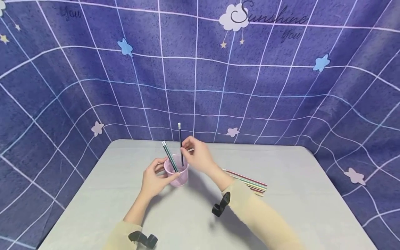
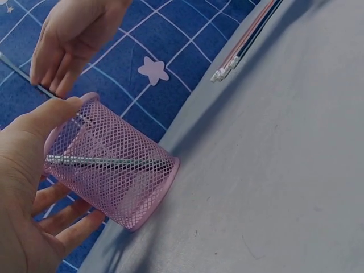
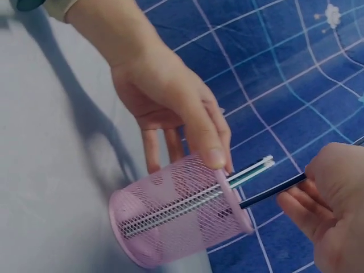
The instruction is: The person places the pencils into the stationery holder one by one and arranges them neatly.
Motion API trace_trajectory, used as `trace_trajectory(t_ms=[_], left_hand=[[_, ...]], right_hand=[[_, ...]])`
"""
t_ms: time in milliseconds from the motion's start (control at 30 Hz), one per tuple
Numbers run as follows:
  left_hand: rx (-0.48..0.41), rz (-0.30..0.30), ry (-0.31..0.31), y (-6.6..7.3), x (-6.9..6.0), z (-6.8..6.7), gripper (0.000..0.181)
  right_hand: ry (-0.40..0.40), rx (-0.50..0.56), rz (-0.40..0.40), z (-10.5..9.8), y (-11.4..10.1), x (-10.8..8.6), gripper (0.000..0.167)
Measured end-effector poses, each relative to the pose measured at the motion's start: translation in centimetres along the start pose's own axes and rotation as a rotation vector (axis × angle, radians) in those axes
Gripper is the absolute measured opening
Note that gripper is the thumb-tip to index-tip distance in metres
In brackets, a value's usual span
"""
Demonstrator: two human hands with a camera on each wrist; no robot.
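A pink mesh cup (image 1: 180, 178) stands on the table, with green pencils (image 1: 170, 157) leaning to the left inside it. My left hand (image 1: 153, 178) grips the cup around its side, thumb near the rim in the left wrist view. My right hand (image 1: 198, 155) pinches a dark pencil (image 1: 180, 135) with a white end on top; its lower part is inside the cup's mouth. The right wrist view shows the dark pencil (image 3: 273, 190) passing over the rim of the cup (image 3: 170, 216), beside the green pencils.
Several colored pencils (image 1: 250, 182) lie in a loose bundle on the light table (image 1: 281, 215), right of the cup and partly behind my right forearm. A blue-purple cloth (image 1: 200, 80) with grid lines and stars hangs behind the table.
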State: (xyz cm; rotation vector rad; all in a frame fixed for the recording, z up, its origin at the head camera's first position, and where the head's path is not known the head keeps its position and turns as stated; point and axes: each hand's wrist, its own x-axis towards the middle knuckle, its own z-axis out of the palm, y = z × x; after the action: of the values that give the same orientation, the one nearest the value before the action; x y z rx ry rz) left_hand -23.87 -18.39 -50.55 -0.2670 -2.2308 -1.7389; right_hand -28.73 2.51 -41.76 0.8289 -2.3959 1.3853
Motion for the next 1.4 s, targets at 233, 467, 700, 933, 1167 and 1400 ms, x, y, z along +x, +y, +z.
trace_trajectory(t_ms=[233, 467, 700, 933, 1167, 1400], left_hand=[[0.008, -0.004, -0.02, 0.2, 0.1, 0.1, 0.067], [0.011, -0.032, 0.001, 0.1, 0.0, 0.0, 0.068], [0.01, -0.021, -0.014, 0.2, -0.3, 0.0, 0.068], [0.019, -0.019, -0.01, 0.5, -0.1, -0.1, 0.067], [0.002, -0.018, -0.018, 0.5, 0.0, -0.1, 0.066], [-0.014, -0.026, -0.018, 0.3, -0.1, -0.2, 0.066]], right_hand=[[-0.075, -0.223, 0.017, 1.4, 0.1, 0.5, 0.004], [-0.171, -0.388, 0.042, 2.5, -0.2, 1.1, 0.004], [-0.193, -0.506, 0.066, 3.3, -0.5, 1.3, 0.009], [-0.207, -0.586, 0.01, 3.4, -0.6, 1.7, 0.011], [-0.222, -0.606, 0.01, 3.5, -0.7, 1.7, 0.013], [-0.244, -0.638, 0.026, 3.9, -0.6, 1.7, 0.012]])
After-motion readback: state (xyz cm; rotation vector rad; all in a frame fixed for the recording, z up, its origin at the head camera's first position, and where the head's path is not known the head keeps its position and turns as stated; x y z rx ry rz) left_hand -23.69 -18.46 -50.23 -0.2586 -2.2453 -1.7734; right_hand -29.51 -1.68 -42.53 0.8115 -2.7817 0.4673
